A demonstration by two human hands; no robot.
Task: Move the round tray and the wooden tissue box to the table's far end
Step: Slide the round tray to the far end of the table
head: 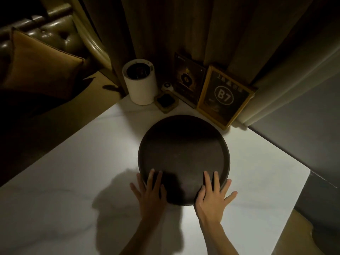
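Observation:
The round dark tray (184,150) lies flat on the white table (73,162), its far rim close to the things at the far end. My left hand (150,190) rests flat across the tray's near-left rim, fingers spread. On the near-right rim my right hand (214,192) lies the same way, with two fingers inside the tray. Neither hand curls around the rim. A small wooden box (166,102) with a dark top opening stands at the far end, just beyond the tray.
At the far end stand a white cylinder (139,85), a small white round item (167,86), a dark card (187,78) and a framed "B7" sign (223,97) leaning on a wood panel. A padded bench (46,39) is at the left. The table's right edge (301,183) is near.

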